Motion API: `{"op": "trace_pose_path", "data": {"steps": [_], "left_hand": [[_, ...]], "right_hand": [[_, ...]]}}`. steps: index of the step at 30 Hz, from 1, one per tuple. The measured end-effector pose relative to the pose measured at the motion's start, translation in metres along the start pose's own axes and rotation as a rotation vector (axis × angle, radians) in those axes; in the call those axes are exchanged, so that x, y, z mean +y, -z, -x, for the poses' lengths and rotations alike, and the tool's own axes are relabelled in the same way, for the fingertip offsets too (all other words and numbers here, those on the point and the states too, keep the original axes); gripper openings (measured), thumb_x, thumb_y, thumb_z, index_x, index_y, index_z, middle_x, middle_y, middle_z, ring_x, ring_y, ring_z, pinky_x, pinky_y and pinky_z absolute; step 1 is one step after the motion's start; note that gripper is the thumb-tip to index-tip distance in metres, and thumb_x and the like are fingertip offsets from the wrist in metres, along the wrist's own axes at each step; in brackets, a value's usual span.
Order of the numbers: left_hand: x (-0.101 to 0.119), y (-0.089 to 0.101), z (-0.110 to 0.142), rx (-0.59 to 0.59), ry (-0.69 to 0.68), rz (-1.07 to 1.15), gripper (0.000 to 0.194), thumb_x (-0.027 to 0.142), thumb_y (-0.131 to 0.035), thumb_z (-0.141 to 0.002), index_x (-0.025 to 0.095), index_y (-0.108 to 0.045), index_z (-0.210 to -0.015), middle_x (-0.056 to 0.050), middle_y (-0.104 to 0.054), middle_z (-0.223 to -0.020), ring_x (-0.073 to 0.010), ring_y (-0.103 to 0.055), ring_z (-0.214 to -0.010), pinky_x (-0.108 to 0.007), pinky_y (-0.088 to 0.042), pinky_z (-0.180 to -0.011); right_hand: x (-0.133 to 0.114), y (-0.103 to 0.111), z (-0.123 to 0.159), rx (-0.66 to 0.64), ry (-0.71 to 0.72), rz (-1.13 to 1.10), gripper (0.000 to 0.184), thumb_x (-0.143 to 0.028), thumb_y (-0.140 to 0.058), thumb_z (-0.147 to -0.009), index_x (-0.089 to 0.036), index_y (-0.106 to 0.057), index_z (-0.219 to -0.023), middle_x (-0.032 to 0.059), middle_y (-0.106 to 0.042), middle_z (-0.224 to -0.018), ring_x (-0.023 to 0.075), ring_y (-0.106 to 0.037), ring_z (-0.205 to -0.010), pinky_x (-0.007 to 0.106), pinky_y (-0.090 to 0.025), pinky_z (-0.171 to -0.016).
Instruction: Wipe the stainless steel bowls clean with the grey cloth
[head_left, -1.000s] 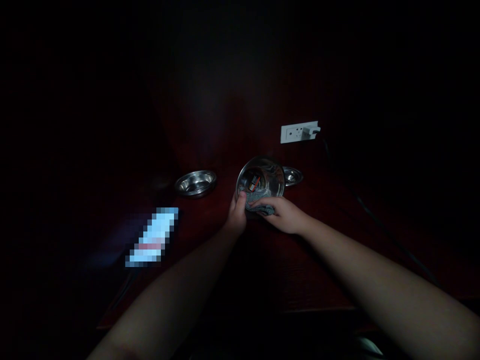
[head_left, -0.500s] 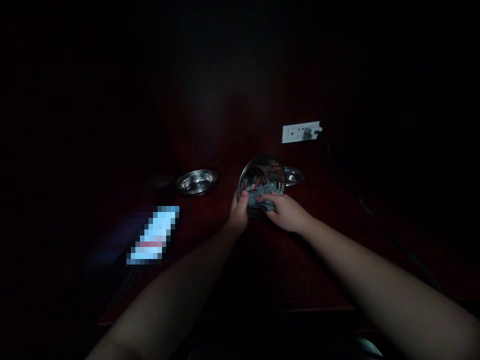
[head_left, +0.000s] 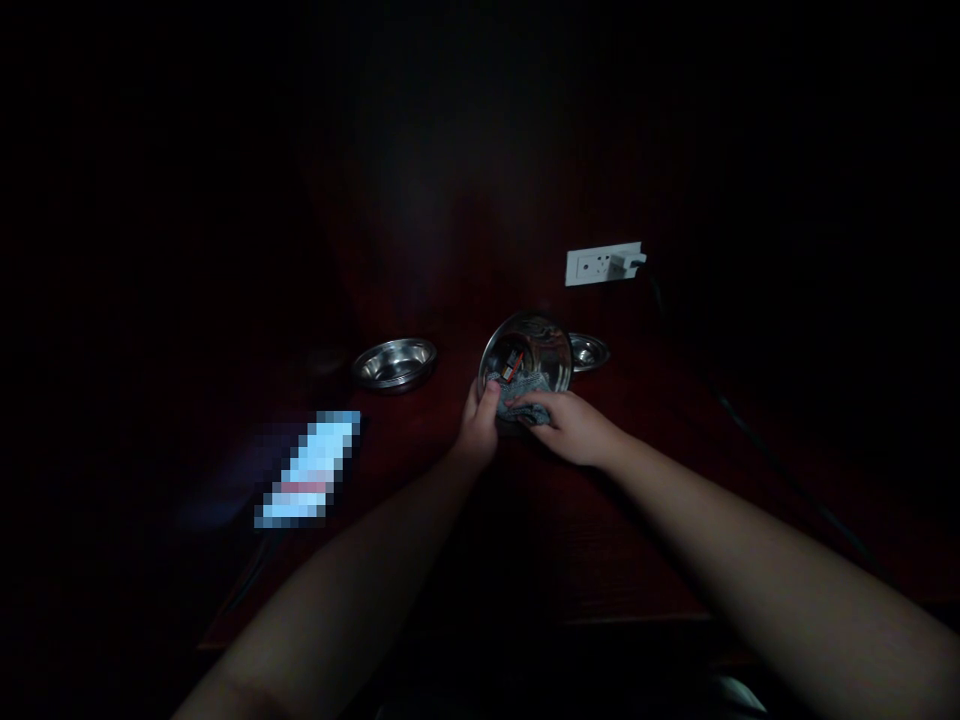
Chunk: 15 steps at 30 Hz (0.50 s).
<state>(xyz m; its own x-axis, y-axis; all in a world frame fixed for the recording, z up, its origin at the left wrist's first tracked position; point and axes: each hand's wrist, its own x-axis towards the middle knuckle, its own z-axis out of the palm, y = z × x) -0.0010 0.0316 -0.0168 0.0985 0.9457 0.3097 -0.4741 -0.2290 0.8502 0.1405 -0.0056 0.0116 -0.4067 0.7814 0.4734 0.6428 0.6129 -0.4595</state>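
Note:
A shiny steel bowl [head_left: 551,345] is tilted with its open side facing me, above the dark red table. My left hand [head_left: 478,425] grips its lower left rim, thumb on the inside and the other fingers mostly hidden behind. In my right hand [head_left: 566,425] is a grey cloth [head_left: 529,390], pressed against the lower inside of the bowl. An orange and black label [head_left: 512,366] shows in the bottom of the bowl, above the cloth.
A shallow steel bowl [head_left: 395,365] stands to the left; a steel lid-like dish [head_left: 589,352] is partly hidden at right. A lit, pixelated screen [head_left: 307,470] lies at left. Behind is a wall socket [head_left: 604,264] with a plug and a cable [head_left: 757,440] running right.
My right hand and the cloth have shifted slightly within the bowl, and the cloth's folds look different. My left hand keeps its hold on the rim.

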Motion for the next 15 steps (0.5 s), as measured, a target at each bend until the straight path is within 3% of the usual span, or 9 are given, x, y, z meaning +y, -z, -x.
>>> {"op": "trace_pose_path", "data": {"steps": [11,15], "left_hand": [[-0.0006,0.0015,0.0005,0.010,0.007,0.008,0.050,0.053,-0.060,-0.067,0.016,-0.058,-0.100,-0.007,-0.066,-0.097,-0.0223,-0.060,-0.096,-0.034,-0.044,-0.087],[-0.0001,0.0022,0.0009,0.018,0.005,0.003,0.049,0.052,-0.060,-0.068,0.015,-0.058,-0.101,-0.007,-0.066,-0.099,-0.0221,-0.060,-0.097,-0.034,-0.044,-0.088]], "right_hand": [[0.0015,-0.0010,-0.0001,0.006,0.055,-0.071,0.031,-0.012,-0.051,-0.074,-0.018,-0.062,-0.103,0.0063,-0.067,-0.101,0.0188,-0.062,-0.094,0.033,-0.046,-0.085],[0.0006,-0.0029,-0.0001,0.005,0.072,-0.094,0.033,-0.012,-0.050,-0.075,-0.019,-0.061,-0.105,0.0063,-0.064,-0.109,0.0189,-0.057,-0.106,0.035,-0.042,-0.094]]}}
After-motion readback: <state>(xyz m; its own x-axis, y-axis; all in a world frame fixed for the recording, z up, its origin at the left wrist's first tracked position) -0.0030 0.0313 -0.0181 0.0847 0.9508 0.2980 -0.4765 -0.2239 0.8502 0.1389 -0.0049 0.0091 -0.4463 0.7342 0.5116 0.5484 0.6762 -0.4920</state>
